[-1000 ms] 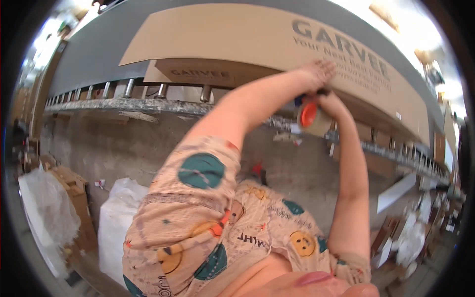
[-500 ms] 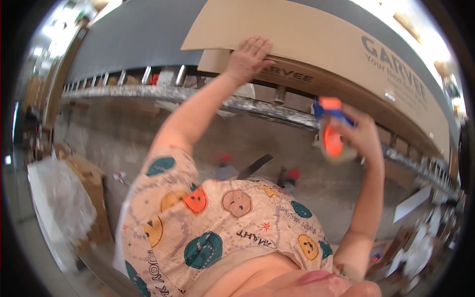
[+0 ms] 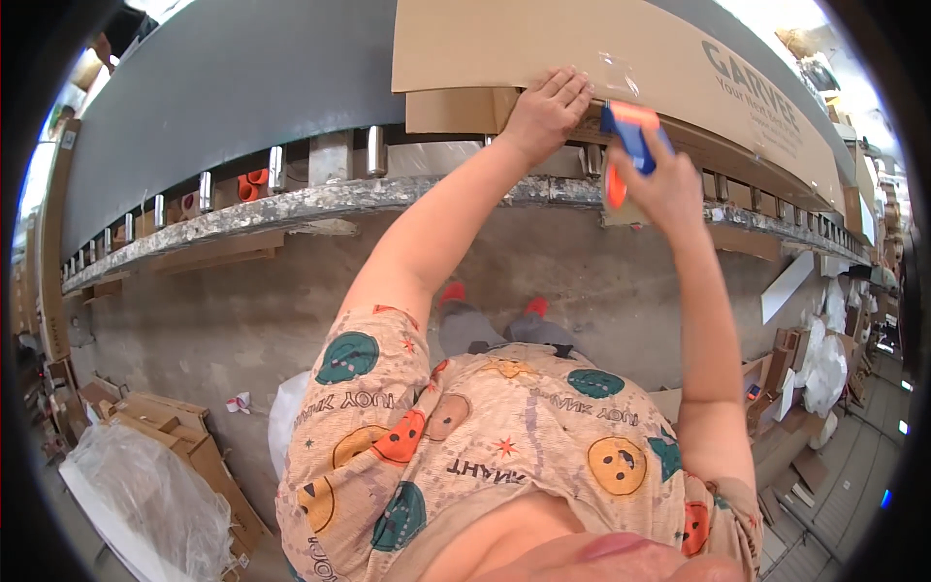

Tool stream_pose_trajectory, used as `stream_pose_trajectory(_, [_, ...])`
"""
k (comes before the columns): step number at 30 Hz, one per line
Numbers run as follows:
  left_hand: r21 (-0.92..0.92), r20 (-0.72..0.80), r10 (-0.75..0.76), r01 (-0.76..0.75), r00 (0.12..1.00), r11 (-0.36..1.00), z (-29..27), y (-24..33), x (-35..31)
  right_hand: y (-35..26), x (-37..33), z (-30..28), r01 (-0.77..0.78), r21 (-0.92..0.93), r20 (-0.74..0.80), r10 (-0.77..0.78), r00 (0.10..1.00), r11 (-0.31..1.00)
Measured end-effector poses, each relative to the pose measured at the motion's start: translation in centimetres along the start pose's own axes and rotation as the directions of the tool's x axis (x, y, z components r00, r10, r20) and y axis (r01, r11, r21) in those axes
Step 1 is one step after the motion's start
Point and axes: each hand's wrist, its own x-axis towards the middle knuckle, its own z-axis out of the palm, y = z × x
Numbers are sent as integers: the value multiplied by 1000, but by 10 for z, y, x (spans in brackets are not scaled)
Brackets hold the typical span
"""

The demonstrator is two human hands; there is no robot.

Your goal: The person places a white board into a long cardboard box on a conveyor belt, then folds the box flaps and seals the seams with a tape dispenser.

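Right grip: closed around the blue and orange tape dispenser [image 3: 640, 145], right of upper centre. Right hand [image 3: 667, 194] has it raised, orange head toward the carton, presumably so the tape end faces the cardboard. Head contact with the carton: cannot tell.

Left grip: nothing enclosed. Left hand [image 3: 549, 114] lies flat at upper centre, fingers extended over the front edge of the carton's top panel; likely bracing it, close beside the dispenser.

Carton [image 3: 543, 44]: long, brown, upper centre to right of frame. Top panel overhangs; a lower cardboard piece [image 3: 448, 111] shows beneath its left end. A glossy clear strip [image 3: 618, 74], probably tape, sits on the panel just above the dispenser.

Support: dark grey surface [image 3: 242, 87], upper left, continuing behind the carton; metal rollers [image 3: 376, 151] and a worn rail [image 3: 291, 202] along the front. The long bed probably keeps the carton's length supported.

Farther out: crumpled clear plastic [image 3: 145, 495] against cardboard, lower left.
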Motion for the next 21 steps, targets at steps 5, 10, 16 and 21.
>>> stream_pose_trajectory(5, [124, 94, 1, -12, 996, 992, -8, 11, 25, -4, -3, 25, -63, 0, 106, 63, 992, 998])
stream_pose_trajectory(10, [177, 482, -19, -76, 876, 981, 26, 19, 82, 19, 78, -1, -540, 449, 778, -15, 628, 712])
stream_pose_trajectory(16, [384, 400, -373, 216, 837, 898, 37, 48, 67, 147, 24, 39, -345, 720, 583, -255, 771, 602])
stream_pose_trajectory(21, [557, 80, -408, 299, 910, 775, 38, 136, 37, 263, -1, 3, -426, 904, 378, -393, 838, -38])
